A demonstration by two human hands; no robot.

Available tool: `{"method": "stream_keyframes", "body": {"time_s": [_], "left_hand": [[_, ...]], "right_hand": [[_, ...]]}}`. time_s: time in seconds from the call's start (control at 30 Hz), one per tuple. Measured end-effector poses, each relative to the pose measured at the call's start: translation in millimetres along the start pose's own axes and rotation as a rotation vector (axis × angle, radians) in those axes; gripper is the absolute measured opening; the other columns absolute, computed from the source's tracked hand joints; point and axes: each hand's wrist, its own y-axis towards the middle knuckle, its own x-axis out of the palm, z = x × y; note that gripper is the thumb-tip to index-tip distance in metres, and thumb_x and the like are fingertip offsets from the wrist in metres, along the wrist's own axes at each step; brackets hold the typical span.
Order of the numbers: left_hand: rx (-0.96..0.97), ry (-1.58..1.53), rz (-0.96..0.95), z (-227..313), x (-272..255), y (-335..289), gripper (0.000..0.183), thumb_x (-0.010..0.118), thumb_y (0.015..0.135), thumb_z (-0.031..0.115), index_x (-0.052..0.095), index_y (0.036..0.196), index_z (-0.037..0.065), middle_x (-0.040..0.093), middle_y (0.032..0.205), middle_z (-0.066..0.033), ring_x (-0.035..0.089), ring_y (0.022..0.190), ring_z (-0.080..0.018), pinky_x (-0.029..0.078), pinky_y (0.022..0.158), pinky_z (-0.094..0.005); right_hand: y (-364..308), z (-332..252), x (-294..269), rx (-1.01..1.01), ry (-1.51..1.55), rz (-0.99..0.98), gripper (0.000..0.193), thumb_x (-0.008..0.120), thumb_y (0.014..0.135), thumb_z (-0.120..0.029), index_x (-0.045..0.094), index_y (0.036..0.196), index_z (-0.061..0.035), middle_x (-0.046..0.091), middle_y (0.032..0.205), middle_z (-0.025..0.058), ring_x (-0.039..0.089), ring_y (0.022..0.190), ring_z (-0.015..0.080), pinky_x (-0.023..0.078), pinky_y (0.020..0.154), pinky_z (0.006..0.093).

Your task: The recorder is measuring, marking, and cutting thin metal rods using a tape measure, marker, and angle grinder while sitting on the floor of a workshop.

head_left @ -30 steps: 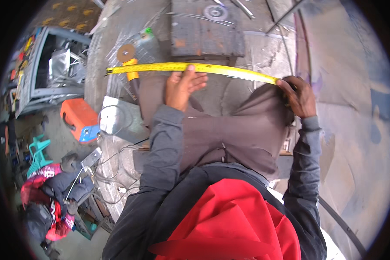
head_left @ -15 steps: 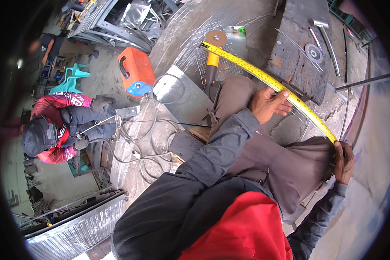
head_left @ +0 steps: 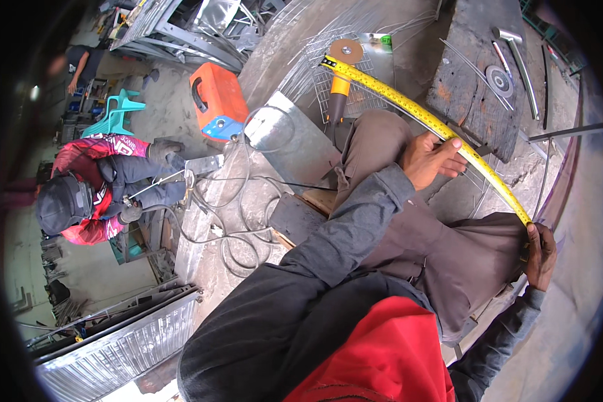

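A yellow tape measure is drawn out in a long diagonal, with its free end over the angle grinder. Along part of its lower edge runs a thin pale strip or rod that I cannot make out well. My left hand pinches the blade near its middle, the thumb lying on top. At the lower right, by my knee, my right hand grips the other end of the tape; its case is mostly hidden. The grinder, with a brown disc, lies on a wire mesh beyond my left knee.
A scorched wooden plank bears a grey disc, thin rods and a metal tube. An orange welding machine stands left of a sheet of metal. Coiled cable lies near a seated co-worker holding a rod.
The view has shifted slightly, so most things sit a little farther right. Both hands keep their hold on the tape measure, which stays stretched out.
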Motion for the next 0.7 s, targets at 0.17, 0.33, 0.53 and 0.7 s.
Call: {"method": "stream_keyframes", "body": {"time_s": [0.17,0.33,0.53,0.7], "left_hand": [[0.019,0.030,-0.022,-2,-6,-1,0.031,0.059,0.095,0.031,0.057,0.105,0.002,0.068,0.093,-0.0157,0.070,0.080,-0.0202,0.059,0.066,-0.0300],[0.014,0.027,-0.021,0,-4,-2,0.031,0.058,0.095,0.030,0.056,0.105,0.001,0.069,0.093,-0.0165,0.070,0.079,-0.0204,0.059,0.066,-0.0303],[0.022,0.036,-0.010,-1,-5,-3,0.032,0.058,0.095,0.030,0.055,0.106,0.000,0.068,0.095,-0.0169,0.070,0.079,-0.0208,0.059,0.066,-0.0310],[0.013,-0.023,-0.044,-9,0,1,0.033,0.060,0.094,0.031,0.055,0.107,0.000,0.068,0.094,-0.0170,0.070,0.080,-0.0224,0.059,0.067,-0.0316]], "right_hand": [[3,-2,4,0.061,0.036,-0.031,0.038,0.061,0.093,-0.040,0.065,0.095,-0.0022,0.052,0.074,0.0008,0.044,0.067,0.0104,0.037,0.060,0.0263],[4,1,2,0.040,-0.011,-0.020,0.040,0.061,0.092,-0.042,0.065,0.095,-0.0022,0.051,0.073,0.0004,0.043,0.067,0.0101,0.036,0.059,0.0264],[2,-6,2,0.081,0.014,-0.030,0.041,0.061,0.092,-0.043,0.064,0.094,-0.0020,0.050,0.072,-0.0003,0.042,0.066,0.0094,0.035,0.058,0.0261],[-2,10,-5,0.130,0.082,-0.051,0.036,0.064,0.091,-0.038,0.065,0.096,-0.0023,0.053,0.073,-0.0008,0.045,0.065,0.0083,0.037,0.056,0.0248]]}}
